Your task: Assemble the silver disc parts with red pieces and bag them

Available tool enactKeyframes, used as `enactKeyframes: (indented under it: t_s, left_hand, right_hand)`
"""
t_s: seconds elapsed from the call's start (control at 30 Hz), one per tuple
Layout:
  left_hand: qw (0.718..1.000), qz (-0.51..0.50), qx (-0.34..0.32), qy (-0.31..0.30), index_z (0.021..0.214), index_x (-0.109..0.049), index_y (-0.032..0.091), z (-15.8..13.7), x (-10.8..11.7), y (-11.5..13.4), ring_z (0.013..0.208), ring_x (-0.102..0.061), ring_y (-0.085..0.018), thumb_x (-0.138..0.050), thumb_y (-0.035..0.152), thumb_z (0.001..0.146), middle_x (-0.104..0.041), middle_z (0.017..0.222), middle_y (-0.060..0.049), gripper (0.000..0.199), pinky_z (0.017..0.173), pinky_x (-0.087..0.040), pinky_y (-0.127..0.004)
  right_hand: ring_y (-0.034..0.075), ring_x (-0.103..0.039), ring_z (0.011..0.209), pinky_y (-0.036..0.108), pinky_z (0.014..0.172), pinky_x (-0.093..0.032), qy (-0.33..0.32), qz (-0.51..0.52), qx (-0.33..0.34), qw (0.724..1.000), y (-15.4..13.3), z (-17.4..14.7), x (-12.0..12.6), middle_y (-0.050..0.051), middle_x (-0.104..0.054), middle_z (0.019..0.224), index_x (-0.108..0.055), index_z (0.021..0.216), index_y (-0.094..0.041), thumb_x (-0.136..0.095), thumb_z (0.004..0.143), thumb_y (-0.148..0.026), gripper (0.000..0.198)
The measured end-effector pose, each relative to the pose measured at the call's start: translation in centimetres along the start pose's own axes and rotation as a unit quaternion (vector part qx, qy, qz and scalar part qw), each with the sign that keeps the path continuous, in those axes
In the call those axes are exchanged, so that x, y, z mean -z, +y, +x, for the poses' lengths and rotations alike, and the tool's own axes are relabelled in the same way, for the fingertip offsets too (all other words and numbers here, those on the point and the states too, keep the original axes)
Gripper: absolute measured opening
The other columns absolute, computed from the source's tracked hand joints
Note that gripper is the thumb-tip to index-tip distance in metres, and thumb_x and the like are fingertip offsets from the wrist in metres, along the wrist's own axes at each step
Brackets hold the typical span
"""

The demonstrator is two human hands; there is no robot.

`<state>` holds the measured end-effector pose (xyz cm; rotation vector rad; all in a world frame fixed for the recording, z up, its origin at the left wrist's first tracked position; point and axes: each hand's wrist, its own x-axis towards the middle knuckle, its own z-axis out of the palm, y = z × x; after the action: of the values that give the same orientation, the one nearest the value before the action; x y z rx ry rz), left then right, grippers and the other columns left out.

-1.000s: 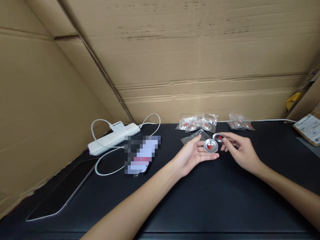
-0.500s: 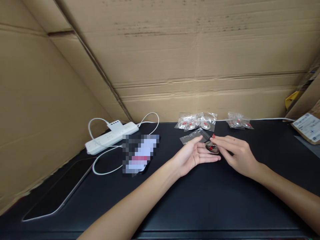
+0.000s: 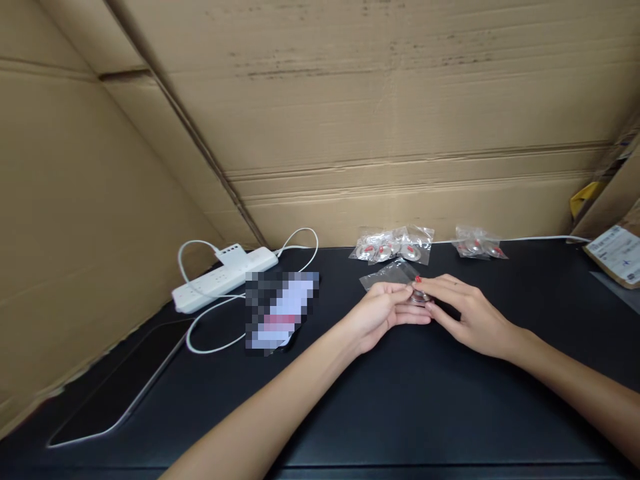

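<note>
Between my hands is a small round silvery metal piece [image 3: 421, 298] with something red at its top edge; its exact kind does not show. My left hand [image 3: 384, 311] supports it from the left, thumb bent over its edge and fingers beneath. From the right, my right hand [image 3: 470, 310] has its fingertips and thumb on the piece, covering much of it. Just behind my left hand lies a clear plastic bag [image 3: 387, 273]. Farther back, a group of clear bags [image 3: 393, 245] holds several similar round silvery pieces with red parts.
Another bagged group [image 3: 477, 245] lies at the back right. A white power strip [image 3: 227, 275] with white cables, a blurred-out phone-like object [image 3: 283, 310] and a dark tablet [image 3: 123, 383] occupy the left. Cardboard walls [image 3: 380, 120] enclose the black table; a labelled package [image 3: 617, 253] sits right.
The piece showed a dark inside with red bits; now its silvery surface shows. My left thumb has come down onto it, and my right fingers have moved slightly left and lower.
</note>
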<state>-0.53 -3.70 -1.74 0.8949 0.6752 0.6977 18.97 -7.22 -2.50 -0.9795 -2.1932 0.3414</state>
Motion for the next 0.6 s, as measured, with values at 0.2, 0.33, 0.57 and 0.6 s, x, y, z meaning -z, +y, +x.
enactKeyframes:
  t_s: [0.2, 0.33, 0.57, 0.6]
  left_hand:
    - [0.999, 0.035, 0.000, -0.008, 0.092, -0.071, 0.005, -0.08, -0.20, 0.02, 0.080, -0.072, -0.021, -0.059, 0.019, 0.091, -0.074, 0.095, -0.018, 0.019, 0.082, -0.057, -0.037]
    - [0.998, 0.062, -0.016, -0.014, 0.093, -0.072, 0.006, -0.25, -0.36, -0.08, 0.075, -0.071, -0.020, -0.062, 0.021, 0.090, -0.073, 0.090, -0.015, 0.018, 0.080, -0.058, -0.039]
    - [0.997, -0.022, -0.008, -0.078, 0.102, -0.069, 0.005, -0.46, -0.55, 0.00, 0.084, -0.072, -0.025, -0.049, 0.022, 0.097, -0.071, 0.098, -0.019, 0.027, 0.087, -0.055, -0.046]
    - [0.995, -0.040, -0.005, -0.092, 0.105, -0.069, 0.006, -0.51, -0.64, 0.05, 0.086, -0.072, -0.025, -0.047, 0.023, 0.098, -0.071, 0.101, -0.019, 0.028, 0.090, -0.054, -0.047]
  right_hand:
    - [0.028, -0.060, 0.112, 0.048, 0.096, -0.050, 0.029, -0.004, -0.060, 0.998, 0.17, -0.16, -0.19, 0.010, -0.058, 0.132, -0.032, 0.150, -0.032, -0.063, 0.088, -0.030, 0.069]
    - [0.025, -0.061, 0.092, 0.040, 0.079, -0.054, 0.029, 0.026, -0.076, 0.996, 0.16, 0.02, -0.32, 0.010, -0.062, 0.116, -0.050, 0.137, -0.028, -0.066, 0.086, -0.037, 0.054]
    - [0.020, -0.055, 0.071, 0.036, 0.066, -0.049, 0.080, 0.037, -0.089, 0.992, -0.41, 0.23, 0.26, 0.006, -0.062, 0.091, -0.064, 0.114, -0.027, -0.071, 0.083, -0.035, 0.033]
    - [0.020, -0.056, 0.072, 0.036, 0.067, -0.049, 0.095, 0.041, -0.086, 0.991, -0.57, 0.25, 0.35, 0.006, -0.062, 0.092, -0.064, 0.114, -0.027, -0.071, 0.083, -0.035, 0.033]
